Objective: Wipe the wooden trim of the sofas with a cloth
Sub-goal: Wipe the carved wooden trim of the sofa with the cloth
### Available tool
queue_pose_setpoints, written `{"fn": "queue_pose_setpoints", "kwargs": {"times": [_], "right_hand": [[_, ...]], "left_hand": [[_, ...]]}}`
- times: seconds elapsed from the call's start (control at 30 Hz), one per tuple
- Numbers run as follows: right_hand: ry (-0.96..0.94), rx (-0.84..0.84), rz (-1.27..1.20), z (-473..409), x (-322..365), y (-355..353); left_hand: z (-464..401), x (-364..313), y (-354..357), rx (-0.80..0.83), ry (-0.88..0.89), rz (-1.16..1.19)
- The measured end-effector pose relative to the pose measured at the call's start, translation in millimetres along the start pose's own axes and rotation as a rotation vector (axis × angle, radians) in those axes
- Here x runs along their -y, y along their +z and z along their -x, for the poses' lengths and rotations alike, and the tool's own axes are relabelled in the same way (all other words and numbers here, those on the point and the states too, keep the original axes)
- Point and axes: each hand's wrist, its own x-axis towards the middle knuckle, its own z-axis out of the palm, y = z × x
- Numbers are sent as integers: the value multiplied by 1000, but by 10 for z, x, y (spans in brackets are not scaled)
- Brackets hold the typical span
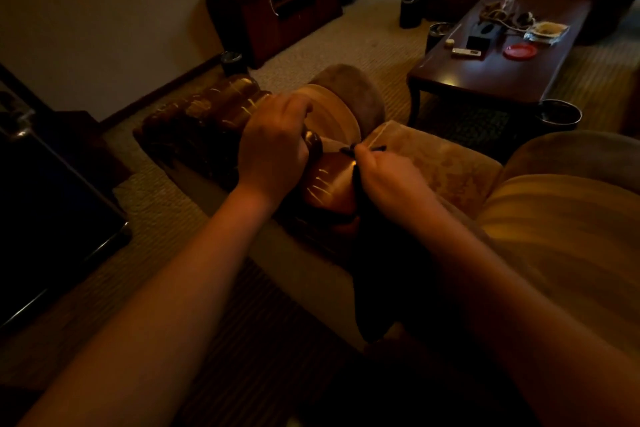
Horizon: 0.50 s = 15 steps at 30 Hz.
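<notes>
Left hand [273,146] fingertips hidden — cloth [372,253] lost in shadow

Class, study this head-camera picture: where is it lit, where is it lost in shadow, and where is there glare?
Head view: dim, warm light overall; glare streaks on the glossy wooden trim between the left hand and right hand; the dark cloth merges into shadow; the coffee table shows a bright reflection; wide-angle bending at the edges.

We see sofa arm [322,184] at frame center, coffee table [485,80] upper right, cabinet [287,7] prob. behind, top center.
</notes>
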Motion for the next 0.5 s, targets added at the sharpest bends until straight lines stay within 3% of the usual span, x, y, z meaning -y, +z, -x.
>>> {"fn": "queue_pose_setpoints", "kwargs": {"times": [0.07,0.13,0.23,0.33,0.5], "right_hand": [[-39,-130,-27,170,74,103],[-78,-155,-4,134,130,126],[-111,78,-62,-191,170,26],[-50,314,-290,-495,220,-64],[44,394,-433,-561,11,-73]], "left_hand": [[-2,0,-13,-9,14,8],[-7,-14,-15,-15,18,14],[2,-31,-11,-16,23,14],[6,-34,-17,-4,12,30],[8,-39,-20,10,6,34]]}}
